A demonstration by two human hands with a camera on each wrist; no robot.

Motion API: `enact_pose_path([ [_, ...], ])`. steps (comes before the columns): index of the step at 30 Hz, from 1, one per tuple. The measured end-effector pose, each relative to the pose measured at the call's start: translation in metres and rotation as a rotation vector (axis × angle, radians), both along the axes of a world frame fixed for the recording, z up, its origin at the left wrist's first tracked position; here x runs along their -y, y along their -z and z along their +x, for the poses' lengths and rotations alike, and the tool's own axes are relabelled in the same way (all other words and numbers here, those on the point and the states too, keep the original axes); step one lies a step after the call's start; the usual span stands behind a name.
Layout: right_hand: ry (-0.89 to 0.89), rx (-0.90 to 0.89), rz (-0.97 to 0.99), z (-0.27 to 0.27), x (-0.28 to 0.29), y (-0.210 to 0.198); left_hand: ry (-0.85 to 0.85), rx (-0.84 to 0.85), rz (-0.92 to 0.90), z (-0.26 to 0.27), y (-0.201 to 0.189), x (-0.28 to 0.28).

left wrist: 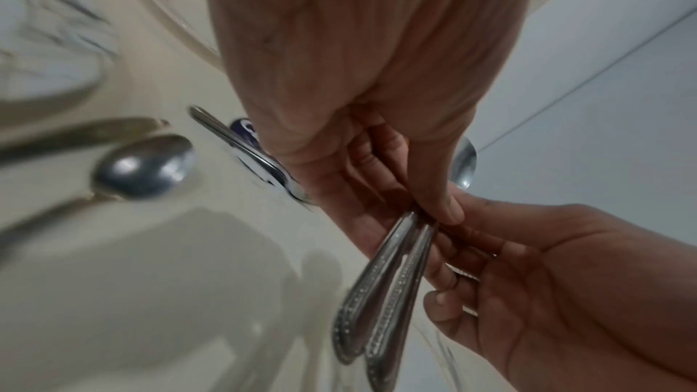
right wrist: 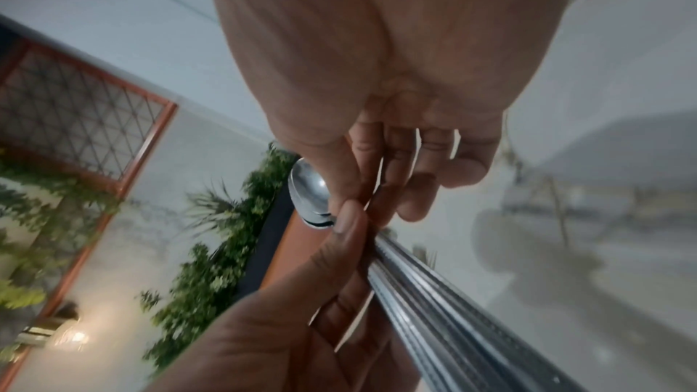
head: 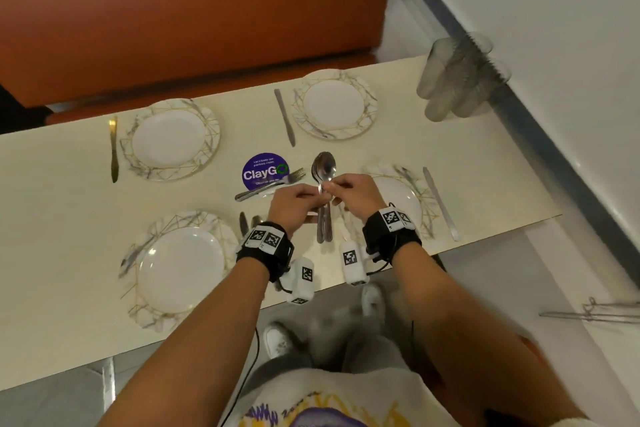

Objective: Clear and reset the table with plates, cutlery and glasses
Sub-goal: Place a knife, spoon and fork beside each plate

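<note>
Both hands hold a bundle of steel spoons point(head: 324, 168) above the middle of the cream table point(head: 69, 184), bowls pointing away from me. My left hand point(head: 298, 199) pinches the bundle's handles point(left wrist: 381, 294) from the left. My right hand point(head: 349, 188) pinches the spoons point(right wrist: 311, 190) from the right, near the necks. Several marbled plates are set out: far left point(head: 171, 139), far right point(head: 334, 104), near left point(head: 181, 265), and one near right point(head: 412, 199) partly under my right wrist. A fork point(head: 270, 184) lies on the table left of my hands.
A gold knife point(head: 113, 149) lies left of the far left plate, and steel knives point(head: 284, 116) point(head: 440, 203) lie beside other plates. A spoon point(left wrist: 145, 167) and knife rest by the near left plate. Stacked glasses point(head: 457, 80) stand far right. A purple sticker point(head: 264, 170) marks the centre. An orange bench point(head: 173, 10) runs behind.
</note>
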State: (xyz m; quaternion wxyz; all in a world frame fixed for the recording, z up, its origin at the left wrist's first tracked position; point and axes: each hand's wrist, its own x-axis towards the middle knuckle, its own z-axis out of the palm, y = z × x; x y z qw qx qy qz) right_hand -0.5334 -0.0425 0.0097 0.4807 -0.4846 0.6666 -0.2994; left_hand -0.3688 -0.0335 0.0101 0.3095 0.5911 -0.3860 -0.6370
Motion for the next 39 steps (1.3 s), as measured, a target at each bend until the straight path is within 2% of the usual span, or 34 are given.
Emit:
enact_pose_path([
  [7,0.114,0.003,0.051,-0.130,0.024,-0.002,-0.083,-0.025,0.063,-0.109,0.013,0.023],
  [13,0.143,-0.227,0.204,-0.238,0.034,0.031,-0.150,-0.050,0.103,-0.174,0.020,0.032],
  [16,0.073,-0.367,0.304,-0.269,0.030,0.044,-0.187,0.052,0.099,-0.194,0.029,0.034],
  [18,0.044,-0.432,0.335,-0.281,0.026,0.052,-0.220,0.097,0.132,-0.204,0.036,0.034],
  [23,0.023,-0.524,0.345,-0.293,0.020,0.062,-0.310,0.061,0.211,-0.218,0.043,0.037],
  [39,0.082,-0.535,0.390,-0.301,0.024,0.076,-0.316,0.000,0.220,-0.214,0.034,0.038],
])
